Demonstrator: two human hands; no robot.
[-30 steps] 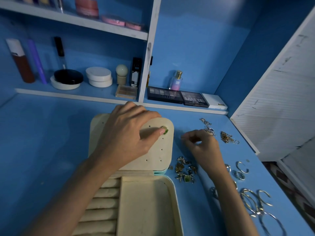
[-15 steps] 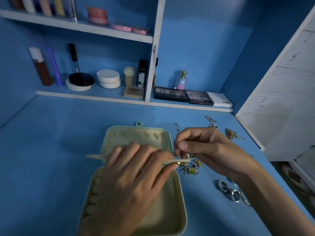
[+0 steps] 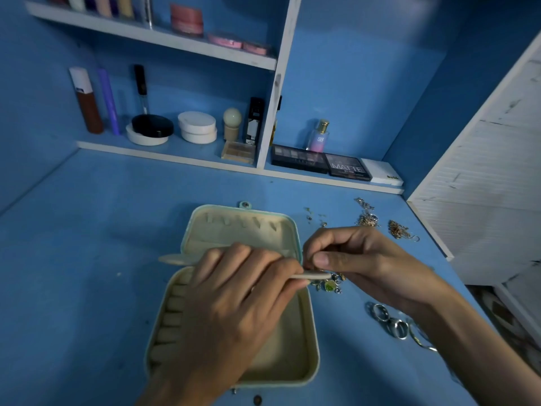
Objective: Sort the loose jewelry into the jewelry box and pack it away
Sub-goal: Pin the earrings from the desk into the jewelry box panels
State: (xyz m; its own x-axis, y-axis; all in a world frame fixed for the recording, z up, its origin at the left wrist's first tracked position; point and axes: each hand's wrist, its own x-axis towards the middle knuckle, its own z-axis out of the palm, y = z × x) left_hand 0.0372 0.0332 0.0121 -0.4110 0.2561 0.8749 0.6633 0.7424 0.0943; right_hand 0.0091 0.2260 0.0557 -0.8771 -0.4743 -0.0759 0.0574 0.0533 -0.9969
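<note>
A cream jewelry box (image 3: 311, 332) lies open on the blue tabletop, its lid (image 3: 243, 227) flat at the far side. My left hand (image 3: 234, 312) grips the box's cream earring panel (image 3: 172, 260), held level and seen edge-on above the box. At the panel's right end (image 3: 317, 276), my right hand (image 3: 366, 265) pinches a small earring piece, too small to make out. Just under that hand lies a pile of loose earrings (image 3: 330, 285), one with a green stone.
Silver rings (image 3: 389, 317) lie right of the box near my right forearm. Tangled chains (image 3: 369, 219) (image 3: 399, 230) and tiny studs (image 3: 314, 216) sit further back. Makeup palettes (image 3: 322, 162) and cosmetics line the rear shelf. A white slatted door (image 3: 483, 186) bounds the right.
My left hand has swung the earring panel down from its raised, face-on position to level. My right hand left the table and came to the panel's right end.
</note>
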